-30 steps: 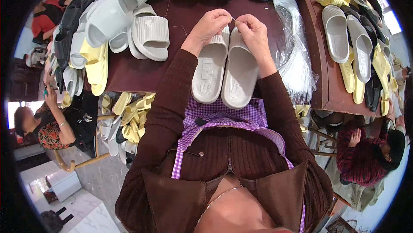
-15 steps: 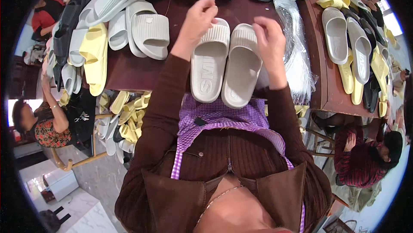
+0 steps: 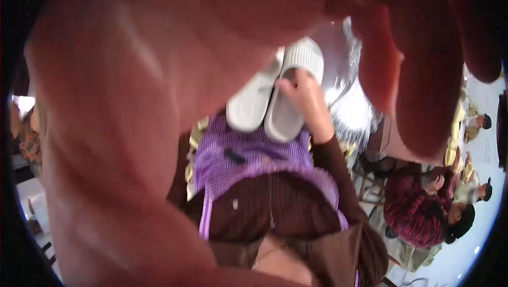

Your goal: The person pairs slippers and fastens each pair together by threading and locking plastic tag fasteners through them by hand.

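A very large, blurred hand fills the left and top of the view, close to the camera. It appears to be my left hand [image 3: 132, 75], with its fingers apart at the upper right and nothing seen in them. My right hand [image 3: 311, 104] hovers over or rests on the right grey slide slipper [image 3: 286, 120], thumb and forefinger apart above its footbed. The left grey slide slipper [image 3: 247, 109] lies beside it, its strap mostly covered by the large hand. Both slippers point away from me, heels toward my purple checked apron [image 3: 254, 144].
Clear plastic bags [image 3: 352, 109] lie right of the slippers. At the right a person in a red and black striped top [image 3: 418, 213] sits near another table [image 3: 402, 133]. Yellow slippers [image 3: 455, 128] show by that table's edge. The large hand hides most of my tabletop.
My left hand seems to have risen from the left slipper to right before the camera. My right hand has moved from the right slipper's strap toward its footbed. The view has shifted slightly.
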A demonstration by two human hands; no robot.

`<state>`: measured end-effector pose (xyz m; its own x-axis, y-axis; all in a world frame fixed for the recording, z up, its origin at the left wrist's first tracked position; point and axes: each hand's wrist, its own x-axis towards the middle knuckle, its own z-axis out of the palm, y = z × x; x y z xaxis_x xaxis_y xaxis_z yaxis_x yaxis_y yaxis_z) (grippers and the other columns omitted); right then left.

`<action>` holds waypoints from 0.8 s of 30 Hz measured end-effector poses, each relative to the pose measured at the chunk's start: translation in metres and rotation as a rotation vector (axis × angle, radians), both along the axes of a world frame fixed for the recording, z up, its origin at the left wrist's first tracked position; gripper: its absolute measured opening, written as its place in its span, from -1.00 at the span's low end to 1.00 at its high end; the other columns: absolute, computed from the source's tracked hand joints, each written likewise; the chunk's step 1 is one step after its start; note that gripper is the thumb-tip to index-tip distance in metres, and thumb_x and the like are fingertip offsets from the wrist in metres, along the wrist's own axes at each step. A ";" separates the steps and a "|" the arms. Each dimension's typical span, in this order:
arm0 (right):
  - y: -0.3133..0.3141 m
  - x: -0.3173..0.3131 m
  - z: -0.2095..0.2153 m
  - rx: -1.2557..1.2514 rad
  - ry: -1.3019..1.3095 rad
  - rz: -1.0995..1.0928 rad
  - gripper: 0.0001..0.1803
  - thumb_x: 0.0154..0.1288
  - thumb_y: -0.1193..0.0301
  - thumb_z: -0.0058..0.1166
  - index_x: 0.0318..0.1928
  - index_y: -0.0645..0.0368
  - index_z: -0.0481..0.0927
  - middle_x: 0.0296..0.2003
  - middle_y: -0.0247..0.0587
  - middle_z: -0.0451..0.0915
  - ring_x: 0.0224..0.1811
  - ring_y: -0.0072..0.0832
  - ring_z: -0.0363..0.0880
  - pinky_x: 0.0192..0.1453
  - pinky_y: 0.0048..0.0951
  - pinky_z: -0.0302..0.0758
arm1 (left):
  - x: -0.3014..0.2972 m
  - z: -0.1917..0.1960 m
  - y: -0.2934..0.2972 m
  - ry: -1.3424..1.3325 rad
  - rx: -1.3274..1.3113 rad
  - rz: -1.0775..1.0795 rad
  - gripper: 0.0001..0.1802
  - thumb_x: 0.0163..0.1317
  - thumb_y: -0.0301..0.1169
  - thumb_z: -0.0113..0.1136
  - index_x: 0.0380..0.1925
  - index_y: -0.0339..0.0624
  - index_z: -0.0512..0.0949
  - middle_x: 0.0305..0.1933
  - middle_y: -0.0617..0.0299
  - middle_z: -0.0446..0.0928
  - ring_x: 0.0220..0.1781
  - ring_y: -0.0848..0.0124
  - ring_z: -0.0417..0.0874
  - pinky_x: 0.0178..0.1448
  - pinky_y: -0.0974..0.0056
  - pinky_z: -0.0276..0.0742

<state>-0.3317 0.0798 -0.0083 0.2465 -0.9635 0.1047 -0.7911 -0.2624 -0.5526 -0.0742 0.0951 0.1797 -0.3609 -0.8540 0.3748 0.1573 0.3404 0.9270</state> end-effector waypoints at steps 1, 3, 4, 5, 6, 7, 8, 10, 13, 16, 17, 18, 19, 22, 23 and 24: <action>-0.004 0.003 -0.001 -0.040 0.017 -0.024 -0.66 0.15 0.24 0.17 -0.24 0.31 0.53 -0.36 0.14 0.60 -0.34 -0.07 0.62 -0.26 -0.22 0.52 | 0.004 0.006 -0.004 -0.014 -0.064 0.020 0.10 -0.29 -0.43 0.52 0.32 -0.22 0.11 -0.15 -0.09 0.55 -0.33 0.44 0.60 -0.17 0.42 0.52; -0.009 -0.006 -0.007 -0.133 0.045 -0.068 -0.59 0.14 0.19 0.20 -0.30 0.36 0.50 -0.43 0.13 0.58 -0.42 -0.05 0.59 -0.31 -0.19 0.51 | 0.001 0.009 -0.029 -0.035 -0.211 0.003 0.06 -0.26 -0.39 0.50 0.31 -0.24 0.12 -0.16 -0.08 0.55 -0.33 0.45 0.58 -0.17 0.43 0.51; -0.009 0.006 -0.009 -0.156 0.040 -0.047 -0.51 0.12 0.13 0.24 -0.36 0.41 0.48 -0.51 0.11 0.56 -0.49 -0.02 0.57 -0.37 -0.17 0.51 | 0.013 0.019 -0.025 -0.075 -0.268 0.039 0.05 -0.24 -0.37 0.49 0.30 -0.24 0.13 -0.17 -0.07 0.55 -0.33 0.46 0.58 -0.17 0.43 0.51; -0.018 0.005 -0.015 -0.174 0.059 -0.072 -0.51 0.12 0.13 0.24 -0.36 0.41 0.48 -0.51 0.11 0.56 -0.49 -0.02 0.57 -0.37 -0.17 0.51 | 0.012 0.019 -0.033 -0.072 -0.306 0.027 0.03 -0.23 -0.34 0.47 0.30 -0.25 0.13 -0.17 -0.06 0.54 -0.33 0.46 0.57 -0.17 0.43 0.50; -0.029 0.005 -0.024 -0.208 0.036 -0.067 -0.53 0.13 0.14 0.22 -0.40 0.40 0.48 -0.54 0.09 0.56 -0.53 -0.03 0.56 -0.40 -0.16 0.51 | 0.012 0.019 -0.042 -0.068 -0.342 0.012 0.02 -0.21 -0.32 0.46 0.29 -0.26 0.14 -0.18 -0.05 0.54 -0.33 0.46 0.57 -0.17 0.44 0.49; -0.026 0.006 -0.033 -0.218 0.001 -0.063 -0.54 0.15 0.14 0.20 -0.44 0.39 0.48 -0.58 0.08 0.56 -0.57 -0.03 0.56 -0.43 -0.15 0.51 | 0.007 0.014 -0.046 -0.077 -0.356 -0.006 0.01 -0.20 -0.30 0.45 0.29 -0.27 0.15 -0.18 -0.05 0.54 -0.33 0.47 0.56 -0.17 0.44 0.49; -0.025 0.008 -0.031 -0.249 -0.007 -0.033 -0.57 0.15 0.17 0.18 -0.48 0.37 0.48 -0.60 0.07 0.55 -0.57 -0.05 0.56 -0.43 -0.15 0.52 | 0.000 0.013 -0.047 -0.080 -0.364 -0.032 -0.01 -0.18 -0.28 0.44 0.28 -0.28 0.15 -0.19 -0.04 0.54 -0.33 0.47 0.56 -0.17 0.44 0.48; -0.032 0.011 -0.031 -0.266 -0.009 -0.041 -0.60 0.16 0.21 0.16 -0.51 0.36 0.48 -0.61 0.07 0.55 -0.57 -0.06 0.57 -0.43 -0.16 0.52 | -0.012 0.012 -0.048 -0.092 -0.383 -0.085 -0.03 -0.15 -0.24 0.42 0.27 -0.30 0.16 -0.19 -0.03 0.53 -0.33 0.48 0.55 -0.17 0.45 0.47; -0.043 0.004 -0.029 -0.288 0.016 -0.105 -0.68 0.17 0.27 0.09 -0.47 0.34 0.49 -0.62 0.05 0.55 -0.58 -0.08 0.56 -0.43 -0.15 0.52 | -0.022 0.016 -0.049 -0.126 -0.432 -0.136 -0.06 -0.11 -0.17 0.39 0.25 -0.32 0.18 -0.21 0.00 0.52 -0.34 0.49 0.53 -0.17 0.46 0.45; -0.050 -0.016 -0.011 -0.308 -0.100 -0.223 -0.73 0.17 0.31 0.06 -0.42 0.34 0.48 -0.63 0.05 0.54 -0.59 -0.10 0.57 -0.46 -0.15 0.52 | -0.028 0.026 -0.049 -0.183 -0.515 -0.146 -0.08 -0.06 -0.10 0.36 0.24 -0.35 0.20 -0.22 0.02 0.52 -0.34 0.51 0.52 -0.17 0.47 0.43; -0.034 -0.025 0.027 -0.264 -0.200 -0.181 -0.74 0.18 0.33 0.05 -0.40 0.33 0.48 -0.63 0.05 0.53 -0.58 -0.10 0.57 -0.46 -0.15 0.52 | -0.025 0.030 -0.048 -0.201 -0.538 -0.143 -0.09 -0.04 -0.08 0.35 0.23 -0.35 0.20 -0.23 0.02 0.51 -0.34 0.51 0.51 -0.17 0.47 0.42; -0.018 -0.035 0.073 -0.217 -0.300 -0.137 -0.76 0.18 0.34 0.04 -0.38 0.32 0.48 -0.63 0.06 0.53 -0.58 -0.11 0.58 -0.46 -0.16 0.52 | -0.021 0.034 -0.048 -0.219 -0.560 -0.140 -0.09 -0.03 -0.06 0.34 0.23 -0.36 0.21 -0.23 0.03 0.51 -0.34 0.52 0.51 -0.17 0.47 0.42; -0.015 -0.042 0.095 -0.384 -0.164 -0.153 -0.77 0.18 0.34 0.04 -0.38 0.30 0.48 -0.62 0.07 0.53 -0.56 -0.10 0.58 -0.46 -0.16 0.53 | -0.024 0.035 -0.047 -0.237 -0.585 -0.140 -0.10 -0.01 -0.04 0.33 0.22 -0.37 0.21 -0.24 0.04 0.51 -0.34 0.52 0.50 -0.17 0.48 0.41; -0.037 -0.078 0.132 -0.505 0.178 -0.295 -0.78 0.19 0.33 0.04 -0.35 0.26 0.50 -0.59 0.09 0.54 -0.51 -0.07 0.59 -0.42 -0.15 0.53 | -0.030 0.036 -0.042 -0.301 -0.638 -0.122 -0.10 0.03 0.03 0.30 0.20 -0.40 0.23 -0.25 0.06 0.50 -0.34 0.53 0.49 -0.17 0.48 0.39; -0.052 -0.097 0.147 -0.518 0.246 -0.329 -0.72 0.25 0.23 -0.02 -0.22 0.20 0.50 -0.45 0.14 0.56 -0.38 0.00 0.57 -0.29 -0.10 0.50 | -0.031 0.036 -0.038 -0.327 -0.646 -0.106 -0.10 0.05 0.05 0.29 0.20 -0.40 0.23 -0.26 0.07 0.50 -0.34 0.54 0.48 -0.17 0.49 0.39; -0.066 -0.121 0.160 -0.517 0.317 -0.373 -0.63 0.31 0.14 -0.09 -0.08 0.15 0.51 -0.32 0.19 0.57 -0.25 0.08 0.56 -0.17 -0.05 0.46 | -0.033 0.033 -0.034 -0.353 -0.644 -0.106 -0.10 0.06 0.07 0.28 0.19 -0.41 0.24 -0.26 0.07 0.50 -0.34 0.54 0.48 -0.17 0.49 0.38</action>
<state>-0.4526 0.0136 0.1518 0.0041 -0.8360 0.5487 -0.9812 -0.1091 -0.1589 -0.1075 0.0613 0.2124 -0.6209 -0.4578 0.6363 -0.0510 0.8336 0.5500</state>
